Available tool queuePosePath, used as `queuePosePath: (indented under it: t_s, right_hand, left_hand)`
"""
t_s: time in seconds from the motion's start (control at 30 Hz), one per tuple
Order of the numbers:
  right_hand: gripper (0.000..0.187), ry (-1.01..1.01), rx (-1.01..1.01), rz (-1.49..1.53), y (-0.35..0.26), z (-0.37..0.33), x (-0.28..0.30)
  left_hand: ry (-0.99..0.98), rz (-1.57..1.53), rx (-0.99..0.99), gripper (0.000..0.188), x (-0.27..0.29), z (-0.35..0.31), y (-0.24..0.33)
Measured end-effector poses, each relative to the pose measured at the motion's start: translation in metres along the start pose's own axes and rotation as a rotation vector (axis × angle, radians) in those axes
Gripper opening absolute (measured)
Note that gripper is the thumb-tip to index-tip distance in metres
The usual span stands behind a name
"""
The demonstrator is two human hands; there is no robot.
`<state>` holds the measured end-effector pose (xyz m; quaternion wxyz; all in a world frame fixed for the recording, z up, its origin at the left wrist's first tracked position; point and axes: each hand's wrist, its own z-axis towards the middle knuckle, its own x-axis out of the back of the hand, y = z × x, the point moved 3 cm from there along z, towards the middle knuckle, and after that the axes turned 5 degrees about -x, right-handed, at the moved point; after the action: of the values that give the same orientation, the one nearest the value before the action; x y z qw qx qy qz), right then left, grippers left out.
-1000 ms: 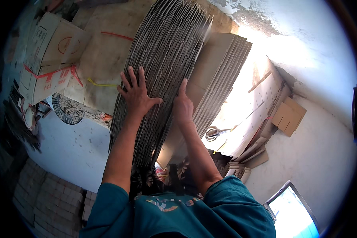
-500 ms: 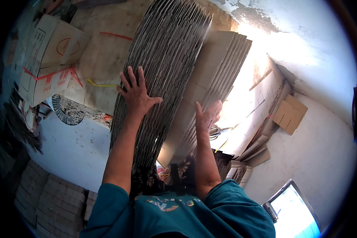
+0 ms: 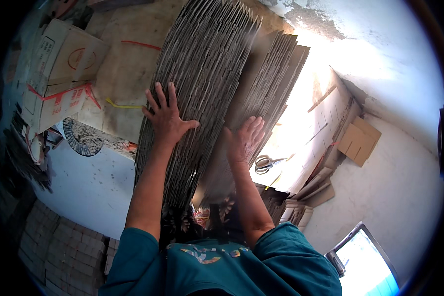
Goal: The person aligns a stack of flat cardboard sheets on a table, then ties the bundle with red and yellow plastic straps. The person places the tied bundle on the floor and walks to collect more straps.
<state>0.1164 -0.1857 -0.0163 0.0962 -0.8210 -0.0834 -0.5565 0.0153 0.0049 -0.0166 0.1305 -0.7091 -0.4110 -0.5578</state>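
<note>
A thick row of cardboard sheets stands on edge in front of me. My left hand lies spread over the sheet edges on its left side, thumb pointing right. To the right, across a narrow gap, leans a smaller bunch of cardboard sheets. My right hand rests against the lower part of this bunch with its fingers stretched out; the thumb side is a little blurred. Neither hand wraps round anything.
Scissors lie on the bright surface to the right. A cardboard box with red strapping sits at the left, near a yellow strap. Slotted cardboard pieces lean at the wall. Stacked bundles fill the lower left.
My right hand has moved left, toward the thick row. The smaller bunch has shifted, with several sheets now set apart from those at its right. My left hand has barely moved.
</note>
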Motion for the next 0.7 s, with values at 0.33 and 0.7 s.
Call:
queuePosePath:
  t_s: [0.33, 0.7]
  right_hand:
    - [0.071, 0.099, 0.192, 0.274, -0.011, 0.001, -0.01]
    - [0.056, -0.024, -0.18, 0.932, 0.027, 0.043, 0.002]
  left_hand:
    - [0.005, 0.003, -0.002, 0.132, 0.0, -0.001, 0.001]
    - [0.035, -0.005, -0.026, 0.133, -0.002, -0.002, -0.001]
